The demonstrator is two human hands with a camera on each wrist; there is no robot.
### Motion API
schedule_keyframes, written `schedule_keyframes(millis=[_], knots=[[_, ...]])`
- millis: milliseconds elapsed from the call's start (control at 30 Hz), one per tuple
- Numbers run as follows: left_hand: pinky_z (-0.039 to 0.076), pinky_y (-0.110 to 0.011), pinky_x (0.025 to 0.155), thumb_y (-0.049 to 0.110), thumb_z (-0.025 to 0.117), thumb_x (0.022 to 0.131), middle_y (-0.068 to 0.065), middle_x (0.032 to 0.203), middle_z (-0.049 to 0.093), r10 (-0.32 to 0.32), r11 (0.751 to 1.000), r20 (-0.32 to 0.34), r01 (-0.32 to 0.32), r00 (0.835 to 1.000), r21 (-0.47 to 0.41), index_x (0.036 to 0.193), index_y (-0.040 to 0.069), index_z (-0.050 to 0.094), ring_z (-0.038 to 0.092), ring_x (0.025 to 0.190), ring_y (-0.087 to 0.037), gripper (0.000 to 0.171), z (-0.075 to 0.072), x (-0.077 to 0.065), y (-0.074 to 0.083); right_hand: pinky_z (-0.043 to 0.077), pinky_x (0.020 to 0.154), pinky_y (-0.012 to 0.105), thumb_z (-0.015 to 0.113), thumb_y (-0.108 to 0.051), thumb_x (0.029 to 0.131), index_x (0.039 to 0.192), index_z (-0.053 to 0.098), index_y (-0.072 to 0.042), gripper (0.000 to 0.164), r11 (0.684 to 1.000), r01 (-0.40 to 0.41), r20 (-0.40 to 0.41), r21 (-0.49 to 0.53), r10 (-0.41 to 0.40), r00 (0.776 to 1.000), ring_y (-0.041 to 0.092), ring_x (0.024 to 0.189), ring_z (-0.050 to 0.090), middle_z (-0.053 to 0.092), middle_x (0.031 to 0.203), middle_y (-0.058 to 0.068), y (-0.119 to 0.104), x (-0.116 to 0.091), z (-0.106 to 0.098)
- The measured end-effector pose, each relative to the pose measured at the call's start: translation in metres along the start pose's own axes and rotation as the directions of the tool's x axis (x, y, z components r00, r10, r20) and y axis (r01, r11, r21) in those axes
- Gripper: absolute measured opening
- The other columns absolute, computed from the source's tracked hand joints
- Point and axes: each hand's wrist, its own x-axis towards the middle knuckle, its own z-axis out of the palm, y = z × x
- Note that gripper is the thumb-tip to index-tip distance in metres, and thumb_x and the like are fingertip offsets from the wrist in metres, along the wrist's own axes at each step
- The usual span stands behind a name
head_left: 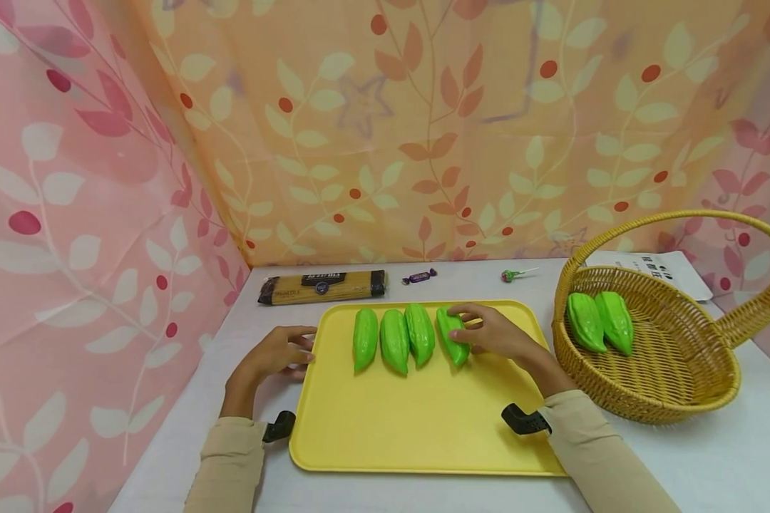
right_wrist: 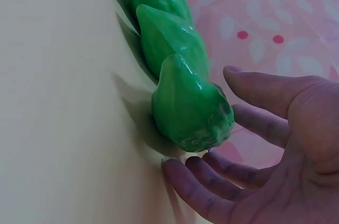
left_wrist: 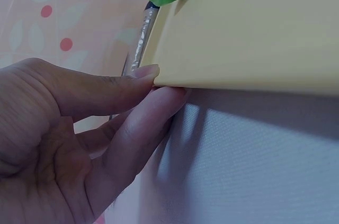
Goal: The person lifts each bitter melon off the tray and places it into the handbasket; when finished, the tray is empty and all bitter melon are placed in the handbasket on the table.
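Observation:
Several glossy green bitter melons stand in a row along the far part of a yellow tray (head_left: pixel 411 427). My left hand (head_left: pixel 284 354) is at the tray's left edge; in the left wrist view the thumb (left_wrist: pixel 143 71) lies on the rim and a finger sits beneath it, pinching it. My right hand (head_left: pixel 493 331) is around the rightmost bitter melon (head_left: pixel 450 335), partly covering it in the head view. The right wrist view shows thumb and fingers spread loosely about this bitter melon (right_wrist: pixel 190 107), with a gap at the thumb.
A wicker basket (head_left: pixel 680 410) with a tall handle stands right of the tray, holding two bitter melons (head_left: pixel 599 322). Behind the tray lie a spaghetti pack (head_left: pixel 324 286), a purple-wrapped candy (head_left: pixel 419 276) and a lollipop (head_left: pixel 516 273). A white printed packet (head_left: pixel 689 278) is behind the basket.

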Motion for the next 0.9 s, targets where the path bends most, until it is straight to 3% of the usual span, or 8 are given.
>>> schedule_keyframes(millis=[333,667,900], knots=[[0.062,-0.033,0.071,0.005,0.077,0.093,-0.022,0.130,0.065,0.001,1.000,0.001,-0.001,1.000,-0.002,0.154,0.002,0.054,0.066,0.089,-0.021,0.065,-0.001,0.001,-0.002,0.058,0.095,0.047,0.071,-0.025,0.103,0.135,0.063,-0.007,0.038,0.997,-0.004,-0.021,-0.079,0.003,1.000,0.050,0.137,0.053,0.049,0.150,0.029,-0.003,-0.003,0.002],[0.062,-0.031,0.071,0.004,0.075,0.094,-0.021,0.132,0.065,-0.024,1.000,-0.004,0.024,1.000,-0.009,0.155,0.004,0.054,0.067,0.086,-0.019,0.064,0.001,0.002,-0.001,0.057,0.094,0.047,0.074,-0.022,0.100,0.160,0.041,-0.004,0.070,0.995,-0.031,-0.029,-0.090,0.028,0.999,0.049,0.133,0.055,0.048,0.148,0.033,-0.004,-0.010,0.000],[0.061,-0.032,0.070,0.003,0.075,0.094,-0.021,0.131,0.065,-0.023,1.000,-0.003,0.023,1.000,-0.017,0.155,0.003,0.053,0.067,0.083,-0.019,0.065,0.001,0.002,-0.002,0.058,0.092,0.047,0.073,-0.024,0.100,0.163,0.038,-0.010,0.074,0.993,-0.044,-0.038,-0.107,0.040,0.998,0.047,0.135,0.053,0.048,0.149,0.029,-0.014,-0.024,-0.007]])
